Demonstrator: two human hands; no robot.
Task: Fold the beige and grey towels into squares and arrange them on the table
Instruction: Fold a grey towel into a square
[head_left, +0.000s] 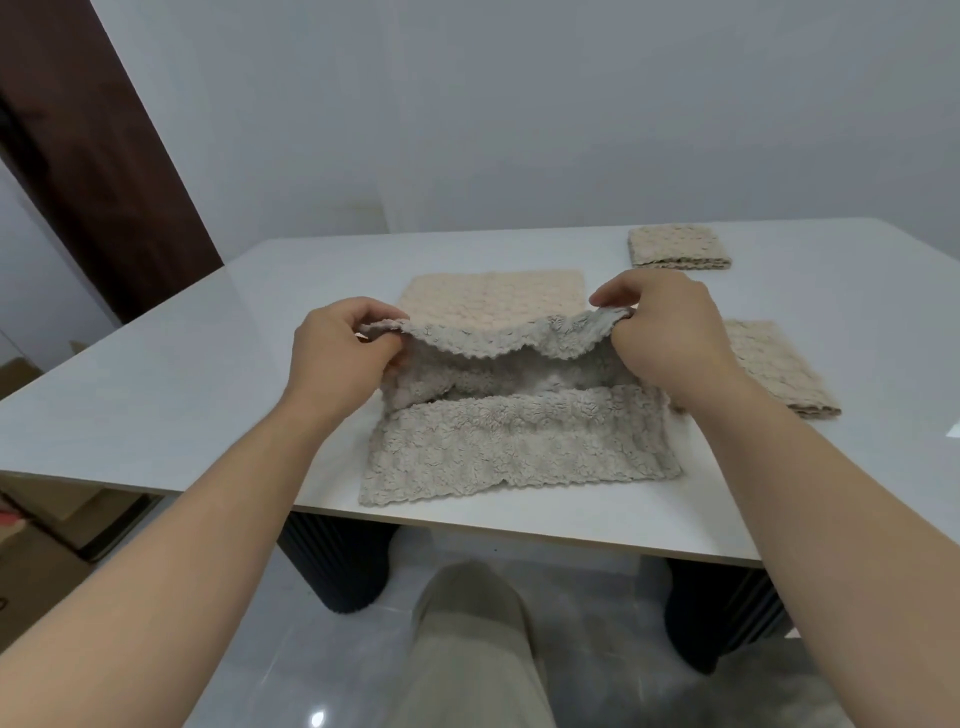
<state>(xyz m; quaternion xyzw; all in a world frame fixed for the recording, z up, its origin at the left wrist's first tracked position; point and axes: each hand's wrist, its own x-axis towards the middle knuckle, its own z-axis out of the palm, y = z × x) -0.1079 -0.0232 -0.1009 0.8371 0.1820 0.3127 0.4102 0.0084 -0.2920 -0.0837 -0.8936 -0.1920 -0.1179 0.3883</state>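
Note:
A fluffy grey towel (519, 447) lies at the near edge of the white table (182, 395). My left hand (343, 353) pinches its far left corner and my right hand (660, 332) pinches its far right corner. Both corners are lifted, so the far edge hangs in an arc above the rest of the towel. Just behind it a beige towel (493, 296) lies flat and unfolded. A folded beige square (678, 247) sits at the back right. Another folded beige towel (774, 364) rests at the right, partly hidden by my right forearm.
The table's near edge runs just below the grey towel. Dark ribbed table legs (337, 561) stand underneath, beside my trouser leg (467, 649). Cardboard boxes (31, 545) sit on the floor at the left. A dark wooden door panel (93, 156) rises at the back left.

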